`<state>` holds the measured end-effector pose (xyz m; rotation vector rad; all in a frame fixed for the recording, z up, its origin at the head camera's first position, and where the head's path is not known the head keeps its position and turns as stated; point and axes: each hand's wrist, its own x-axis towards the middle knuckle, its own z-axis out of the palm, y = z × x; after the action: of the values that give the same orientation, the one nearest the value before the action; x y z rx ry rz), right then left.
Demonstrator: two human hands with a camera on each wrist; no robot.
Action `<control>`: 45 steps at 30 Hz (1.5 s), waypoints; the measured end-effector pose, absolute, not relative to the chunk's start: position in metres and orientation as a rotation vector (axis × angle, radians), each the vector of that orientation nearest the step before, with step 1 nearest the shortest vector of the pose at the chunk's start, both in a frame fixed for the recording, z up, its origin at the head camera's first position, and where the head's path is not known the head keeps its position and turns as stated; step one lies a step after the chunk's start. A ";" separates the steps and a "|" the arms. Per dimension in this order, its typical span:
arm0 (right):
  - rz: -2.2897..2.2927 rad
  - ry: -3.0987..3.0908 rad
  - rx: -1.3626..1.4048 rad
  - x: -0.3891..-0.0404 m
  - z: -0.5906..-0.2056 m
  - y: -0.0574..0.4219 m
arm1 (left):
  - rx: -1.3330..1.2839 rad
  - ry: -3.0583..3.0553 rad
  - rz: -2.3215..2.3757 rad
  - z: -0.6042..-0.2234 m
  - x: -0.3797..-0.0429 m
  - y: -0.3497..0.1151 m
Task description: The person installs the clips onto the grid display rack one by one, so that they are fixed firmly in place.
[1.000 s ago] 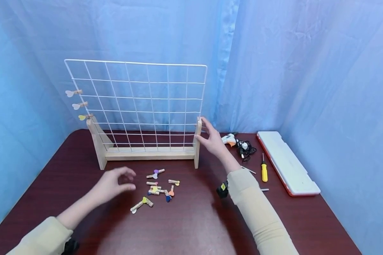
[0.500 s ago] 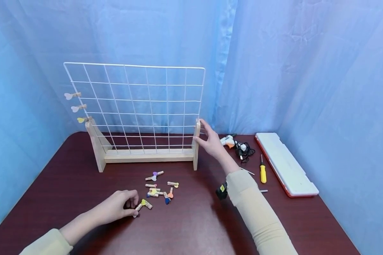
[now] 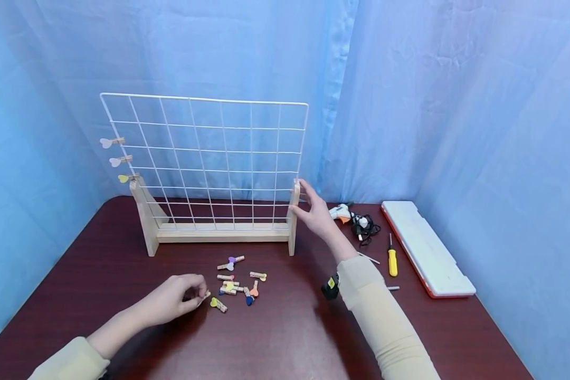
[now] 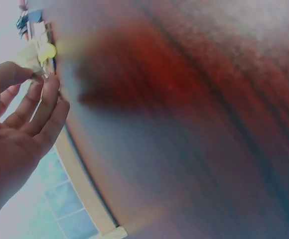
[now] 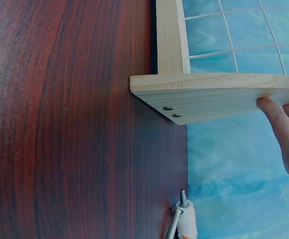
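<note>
My left hand (image 3: 173, 300) pinches a small wooden clothespin (image 3: 207, 294) between thumb and fingers, low over the table. Just right of it lies a clothespin with a yellow-green heart (image 3: 218, 304). Several more heart clothespins (image 3: 230, 285) are scattered in a loose cluster beyond, partly overlapping. My right hand (image 3: 317, 215) holds the right wooden upright (image 3: 293, 221) of a stand, thumb on its side and fingers near its top; the right wrist view shows the upright's outer face (image 5: 209, 102). The stand carries a white wire grid (image 3: 222, 126). Three clothespins (image 3: 119, 161) hang on the grid's left edge.
At the right lie a white glue gun (image 3: 340, 212) with a coiled black cord (image 3: 368, 228), a yellow-handled screwdriver (image 3: 392, 261) and pale sticks (image 3: 369, 258) partly behind the right sleeve. A long white case (image 3: 427, 248) lies near the table's right edge. Blue curtains surround the table.
My left hand came down to the clothespins, took the one with the pale heart beside the yellow-green one, and raised it slightly. My right hand stays on the upright.
</note>
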<state>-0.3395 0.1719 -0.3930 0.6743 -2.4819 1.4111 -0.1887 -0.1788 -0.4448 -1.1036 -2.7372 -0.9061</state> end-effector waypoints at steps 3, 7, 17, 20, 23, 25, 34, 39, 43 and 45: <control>1.416 -2.475 0.682 -0.339 -0.393 0.172 | -1.030 -2.664 -0.937 -0.440 -0.193 -0.182; 1.415 -2.477 0.690 -0.334 -0.389 0.170 | -0.939 -2.606 -0.992 -0.428 -0.198 -0.187; 1.450 -2.453 0.699 -0.317 -0.371 0.163 | -0.679 -2.455 -1.039 -0.376 -0.215 -0.204; 1.453 -2.454 0.696 -0.327 -0.380 0.167 | -0.631 -2.398 -1.086 -0.360 -0.217 -0.207; 1.445 -2.457 0.687 -0.338 -0.390 0.170 | -0.570 -2.306 -1.135 -0.337 -0.216 -0.207; 1.430 -2.460 0.687 -0.340 -0.393 0.171 | -0.492 -2.239 -1.145 -0.321 -0.215 -0.207; 1.470 -2.450 0.696 -0.323 -0.377 0.166 | -0.184 -1.648 -1.736 -0.269 -0.242 -0.238; 1.461 -2.443 0.685 -0.322 -0.377 0.166 | -0.054 -1.363 -1.968 -0.249 -0.266 -0.267; 1.424 -2.438 0.682 -0.333 -0.388 0.169 | 0.122 -1.360 -2.014 -0.237 -0.279 -0.282; 1.415 -2.443 0.676 -0.336 -0.391 0.170 | 0.188 -1.391 -2.010 -0.233 -0.285 -0.287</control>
<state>-0.3361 0.1698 -0.3911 0.6756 -2.4435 1.4147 -0.2847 -0.2868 -0.2333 0.1882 -1.3915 -2.0097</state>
